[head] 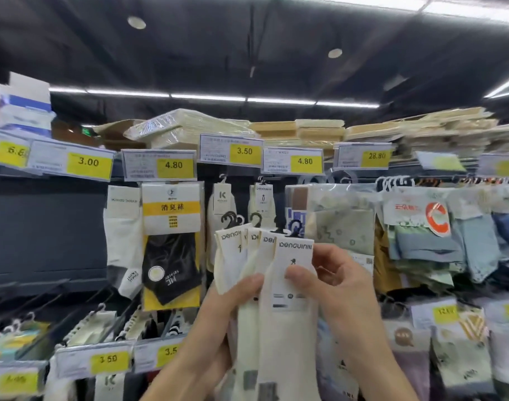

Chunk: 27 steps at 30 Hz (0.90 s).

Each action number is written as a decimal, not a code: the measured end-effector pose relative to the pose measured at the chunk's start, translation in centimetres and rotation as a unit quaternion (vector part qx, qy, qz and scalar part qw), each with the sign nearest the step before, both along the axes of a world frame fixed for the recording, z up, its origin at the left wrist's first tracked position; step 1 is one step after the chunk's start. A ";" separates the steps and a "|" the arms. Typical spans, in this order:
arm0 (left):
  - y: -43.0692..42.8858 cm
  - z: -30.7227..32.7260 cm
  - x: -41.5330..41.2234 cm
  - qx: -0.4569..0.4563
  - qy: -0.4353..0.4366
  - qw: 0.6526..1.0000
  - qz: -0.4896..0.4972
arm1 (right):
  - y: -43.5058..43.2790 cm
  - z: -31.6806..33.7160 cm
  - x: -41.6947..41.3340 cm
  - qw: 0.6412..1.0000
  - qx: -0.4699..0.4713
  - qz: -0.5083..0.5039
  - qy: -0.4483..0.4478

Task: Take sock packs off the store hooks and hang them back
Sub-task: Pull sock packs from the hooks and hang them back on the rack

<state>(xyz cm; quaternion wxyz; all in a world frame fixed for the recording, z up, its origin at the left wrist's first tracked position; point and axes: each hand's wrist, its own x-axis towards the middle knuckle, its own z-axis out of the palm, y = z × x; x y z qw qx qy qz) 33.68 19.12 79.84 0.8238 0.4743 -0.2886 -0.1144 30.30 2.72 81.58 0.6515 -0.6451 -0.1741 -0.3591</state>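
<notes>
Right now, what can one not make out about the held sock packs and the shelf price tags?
All in the head view:
Number of held sock packs: they overlap in a fan; four labels show, more may hide behind.
Their lower ends: cut off by the bottom edge, partly covered by the left hand and right hand.
Small print on the left 4.80 price tag: too small, blurred.
Number on the far-right price tag: blurred.

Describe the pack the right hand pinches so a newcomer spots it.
Below the upper 3.50 price tag, the left hand and right hand hold a fan of cream sock packs. The target is the frontmost pack, at the fan's right. Only its label shows the whole brand word.
</notes>
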 end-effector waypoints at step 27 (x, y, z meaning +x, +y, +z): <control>0.3 0.5 4.0 -0.004 0.055 0.988 0.146 | -2.7 3.1 9.5 0.995 0.061 0.017 0.078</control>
